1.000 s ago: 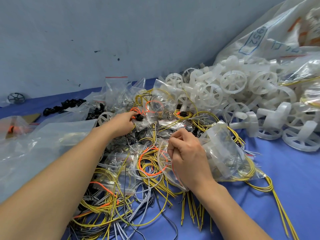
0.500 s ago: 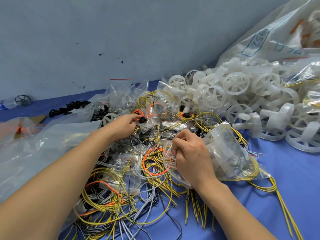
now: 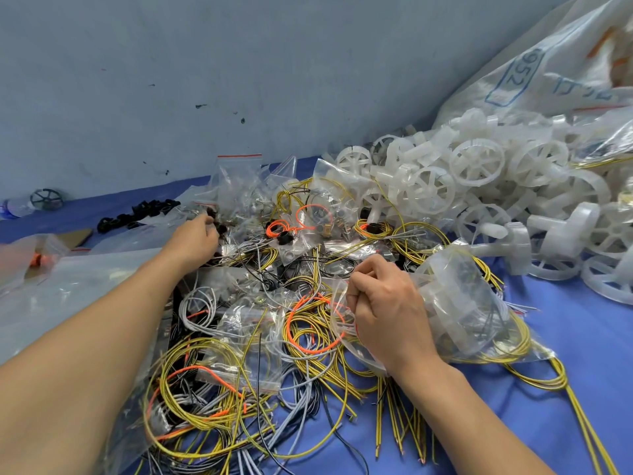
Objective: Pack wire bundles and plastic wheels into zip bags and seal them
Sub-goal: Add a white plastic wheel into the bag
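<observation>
My right hand (image 3: 387, 310) grips the mouth of a clear zip bag (image 3: 462, 303) stuffed with a white wheel and yellow wires; the bag lies to the right of the hand. My left hand (image 3: 195, 240) reaches into the far left of the pile, its fingertips curled on small black parts (image 3: 219, 228) beside clear bags. Loose yellow, grey and orange wire bundles (image 3: 239, 389) cover the blue table between my arms. A heap of white plastic wheels (image 3: 479, 186) lies at the right back.
Small filled zip bags (image 3: 239, 186) stand against the blue wall. Black rings (image 3: 137, 214) lie at the left back. Large clear plastic sheeting (image 3: 51, 286) covers the left. A big printed sack (image 3: 548, 73) rises at the top right. Bare blue table (image 3: 582, 354) shows at the right.
My left hand has moved left and farther back, off the bag with the orange wire loop to the black parts. My right hand keeps its grip on the bag.
</observation>
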